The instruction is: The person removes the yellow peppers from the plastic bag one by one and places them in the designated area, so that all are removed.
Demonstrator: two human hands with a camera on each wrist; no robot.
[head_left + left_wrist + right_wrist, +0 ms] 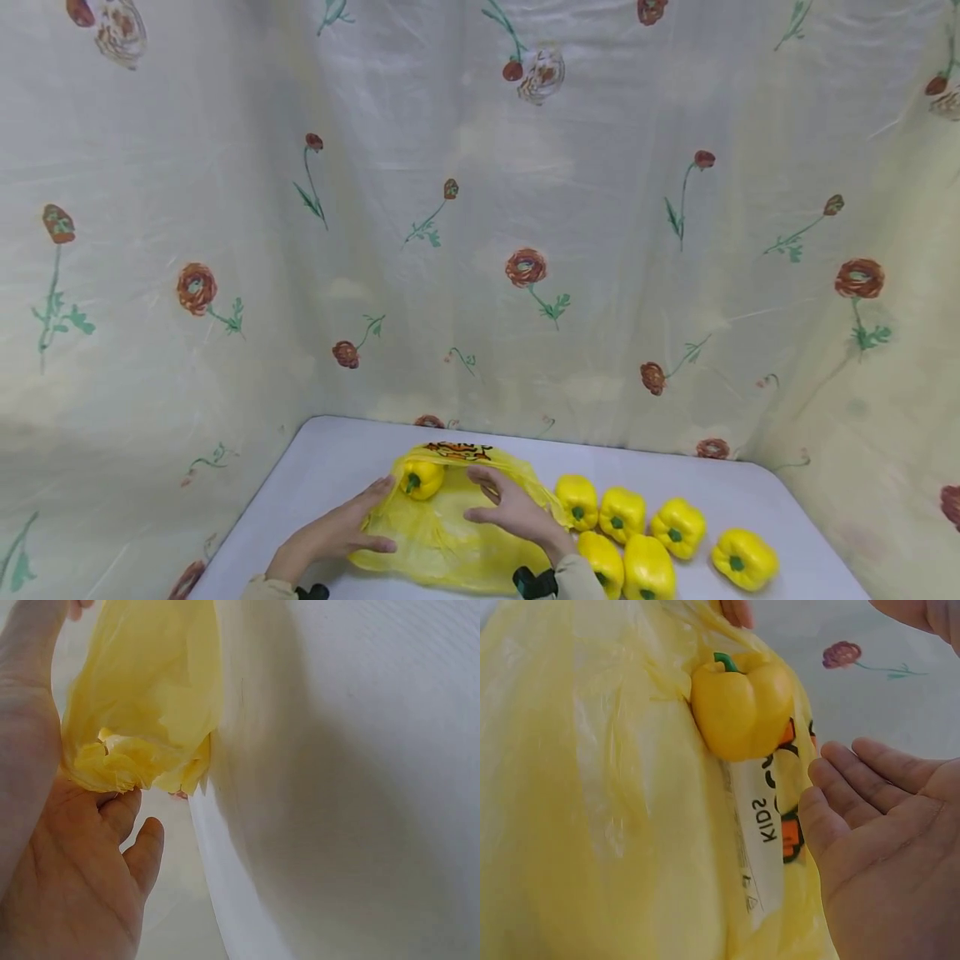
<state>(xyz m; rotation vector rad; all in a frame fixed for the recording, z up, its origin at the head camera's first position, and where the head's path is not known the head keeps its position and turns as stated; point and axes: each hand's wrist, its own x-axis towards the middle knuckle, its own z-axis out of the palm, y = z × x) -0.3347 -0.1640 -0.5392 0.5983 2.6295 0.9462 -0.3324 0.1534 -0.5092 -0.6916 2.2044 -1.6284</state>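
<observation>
A yellow plastic bag [442,546] with dark and orange print lies spread on the table, its mouth toward me. Inside its far left part sits a yellow bell pepper [422,481], green stem facing me; the right wrist view shows the same bell pepper [742,709] next to the bag's printed side. My left hand [337,531] is at the bag's left edge, fingers extended and fingertips right at the plastic. Over the bag's right part is my right hand [517,507], fingers loosely spread and thumb apart, with nothing in its grasp.
Several yellow bell peppers [675,528] stand on the white table [806,546] to the right of the bag, the nearest ones close to my right wrist. A flower-patterned curtain [480,317] hangs behind the table and along both sides.
</observation>
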